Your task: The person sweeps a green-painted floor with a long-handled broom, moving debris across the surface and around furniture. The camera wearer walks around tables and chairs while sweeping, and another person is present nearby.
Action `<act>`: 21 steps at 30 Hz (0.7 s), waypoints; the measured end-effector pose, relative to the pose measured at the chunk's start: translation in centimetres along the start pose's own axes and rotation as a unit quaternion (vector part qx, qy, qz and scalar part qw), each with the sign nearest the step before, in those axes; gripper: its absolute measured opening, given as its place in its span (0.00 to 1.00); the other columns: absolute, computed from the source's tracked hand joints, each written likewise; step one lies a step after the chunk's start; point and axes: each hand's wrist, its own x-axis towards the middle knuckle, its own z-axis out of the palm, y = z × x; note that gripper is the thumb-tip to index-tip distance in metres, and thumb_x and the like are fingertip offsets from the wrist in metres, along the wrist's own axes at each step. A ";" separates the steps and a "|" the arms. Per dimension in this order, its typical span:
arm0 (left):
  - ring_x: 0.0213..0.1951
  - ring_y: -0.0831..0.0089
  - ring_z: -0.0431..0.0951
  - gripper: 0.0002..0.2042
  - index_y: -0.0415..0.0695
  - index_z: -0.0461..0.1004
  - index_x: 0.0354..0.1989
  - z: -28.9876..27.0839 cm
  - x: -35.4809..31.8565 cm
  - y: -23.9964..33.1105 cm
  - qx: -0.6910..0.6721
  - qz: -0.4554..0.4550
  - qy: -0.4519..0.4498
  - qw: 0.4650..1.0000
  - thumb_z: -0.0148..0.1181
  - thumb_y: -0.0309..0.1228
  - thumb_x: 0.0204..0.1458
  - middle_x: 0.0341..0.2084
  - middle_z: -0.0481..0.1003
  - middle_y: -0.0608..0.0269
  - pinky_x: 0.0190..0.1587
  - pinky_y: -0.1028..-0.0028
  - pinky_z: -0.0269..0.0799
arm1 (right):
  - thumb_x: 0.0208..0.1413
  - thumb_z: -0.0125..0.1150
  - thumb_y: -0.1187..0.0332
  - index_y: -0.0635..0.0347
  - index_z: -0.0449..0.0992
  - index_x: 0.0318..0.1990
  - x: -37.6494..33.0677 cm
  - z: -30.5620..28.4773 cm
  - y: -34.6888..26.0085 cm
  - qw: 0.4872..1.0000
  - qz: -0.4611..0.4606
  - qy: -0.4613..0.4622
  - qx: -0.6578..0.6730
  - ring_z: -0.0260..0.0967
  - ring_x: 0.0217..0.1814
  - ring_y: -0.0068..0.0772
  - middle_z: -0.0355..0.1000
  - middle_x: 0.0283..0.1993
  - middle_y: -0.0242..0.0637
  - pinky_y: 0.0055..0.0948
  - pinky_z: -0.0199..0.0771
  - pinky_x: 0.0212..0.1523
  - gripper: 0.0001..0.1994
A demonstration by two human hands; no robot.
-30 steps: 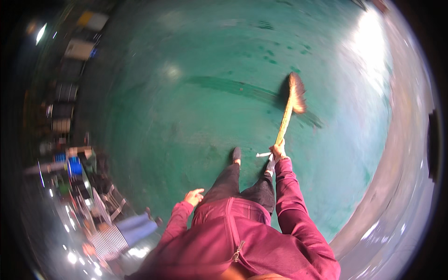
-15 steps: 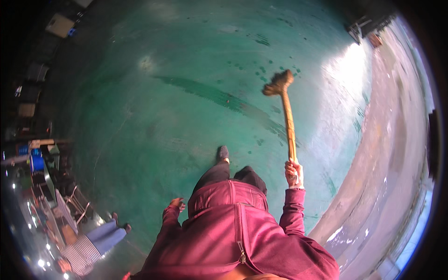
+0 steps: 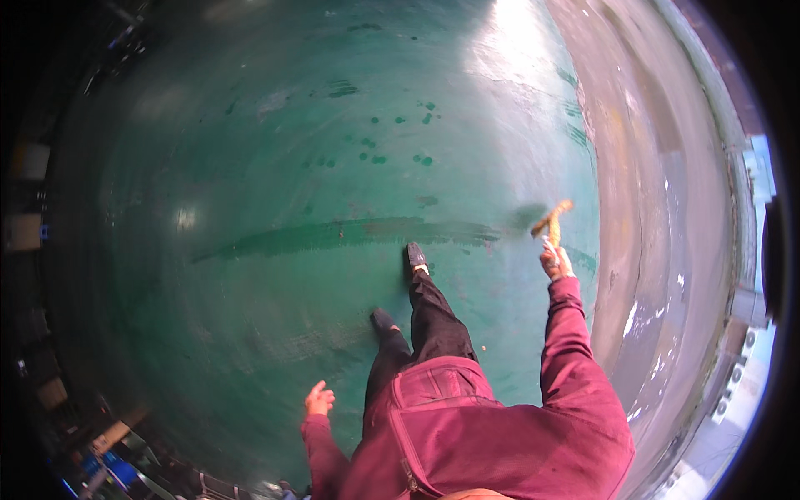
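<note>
My right hand (image 3: 557, 261) is closed around the lower part of a yellow-brown stick (image 3: 557, 225) with a T-shaped head. The stick points up and away from me, so its length looks short, and its head is smeared by motion. Something whitish shows at the fingers of that hand; I cannot make out what it is. A dark smudge on the floor beside the head looks like its shadow. At the lower left, my left hand (image 3: 318, 399) hangs beside my body, holding nothing, with its fingers loosely apart.
Under my feet is a green floor (image 3: 275, 325) with dark wet-looking spots and a long dark streak. Along the right runs a grey, wet strip of ground (image 3: 633, 275), with pale structures beyond. Dark clutter and boxes (image 3: 25, 232) line the left rim.
My view has swung round and I have stepped forward over the green floor. The stick has turned from fully seen to foreshortened. My left hand has come further out from my body.
</note>
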 end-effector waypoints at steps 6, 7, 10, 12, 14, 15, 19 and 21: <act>0.30 0.73 0.74 0.20 0.47 0.61 0.52 3.8 -2.3 4.9 0.064 -0.057 -0.054 0.995 0.44 0.24 0.48 0.33 0.73 0.58 0.27 0.76 0.70 | 0.41 0.52 0.74 0.43 0.42 0.55 5.6 7.8 17.5 0.792 -0.021 0.073 -0.605 0.68 0.29 0.44 0.66 0.31 0.47 0.45 0.69 0.23 0.34; 0.31 0.72 0.74 0.19 0.46 0.61 0.52 4.5 -2.5 5.9 0.052 -0.061 -0.045 0.996 0.44 0.24 0.48 0.33 0.73 0.57 0.28 0.76 0.70 | 0.41 0.53 0.71 0.43 0.34 0.59 5.0 8.6 20.9 0.720 0.039 0.097 -0.686 0.66 0.42 0.45 0.66 0.38 0.52 0.43 0.68 0.37 0.40; 0.31 0.72 0.74 0.19 0.45 0.61 0.52 6.1 -2.9 9.2 0.051 -0.051 -0.056 0.996 0.45 0.25 0.48 0.33 0.73 0.57 0.29 0.76 0.71 | 0.40 0.55 0.73 0.41 0.37 0.60 2.0 12.5 27.8 0.774 0.029 -0.063 -0.629 0.66 0.34 0.38 0.65 0.33 0.46 0.35 0.68 0.29 0.41; 0.31 0.72 0.74 0.20 0.45 0.61 0.52 6.7 -2.6 11.5 0.069 -0.028 -0.080 0.994 0.45 0.25 0.48 0.33 0.73 0.57 0.29 0.75 0.71 | 0.40 0.54 0.78 0.44 0.44 0.58 0.9 16.4 28.1 0.840 0.100 -0.169 -0.505 0.62 0.22 0.30 0.62 0.26 0.38 0.29 0.63 0.17 0.36; 0.31 0.72 0.75 0.20 0.44 0.61 0.52 6.9 -1.9 13.9 0.073 -0.012 -0.076 0.994 0.46 0.25 0.48 0.32 0.73 0.57 0.29 0.76 0.71 | 0.41 0.51 0.82 0.50 0.49 0.55 0.3 20.2 26.0 0.913 0.223 -0.190 -0.285 0.54 0.12 0.19 0.60 0.22 0.32 0.19 0.54 0.08 0.32; 0.31 0.72 0.75 0.20 0.44 0.61 0.52 6.9 -1.4 14.9 0.079 0.001 -0.073 0.994 0.46 0.25 0.47 0.32 0.73 0.57 0.29 0.76 0.71 | 0.42 0.50 0.82 0.53 0.51 0.52 -0.1 21.7 24.5 0.919 0.265 -0.195 -0.218 0.53 0.12 0.19 0.59 0.19 0.31 0.16 0.53 0.08 0.27; 0.30 0.72 0.75 0.20 0.45 0.61 0.52 6.4 0.6 18.1 0.091 0.011 -0.044 0.995 0.46 0.25 0.47 0.32 0.73 0.58 0.28 0.77 0.70 | 0.48 0.48 0.80 0.53 0.47 0.57 -2.5 21.4 16.7 0.912 0.282 -0.271 -0.121 0.54 0.14 0.16 0.57 0.20 0.27 0.14 0.55 0.09 0.28; 0.30 0.73 0.75 0.20 0.45 0.61 0.52 6.4 1.6 19.4 0.121 0.021 -0.054 0.991 0.46 0.25 0.46 0.32 0.73 0.58 0.27 0.78 0.70 | 0.48 0.48 0.80 0.51 0.48 0.57 -4.2 18.6 12.9 0.947 0.188 -0.239 -0.108 0.50 0.12 0.13 0.53 0.19 0.25 0.13 0.53 0.09 0.28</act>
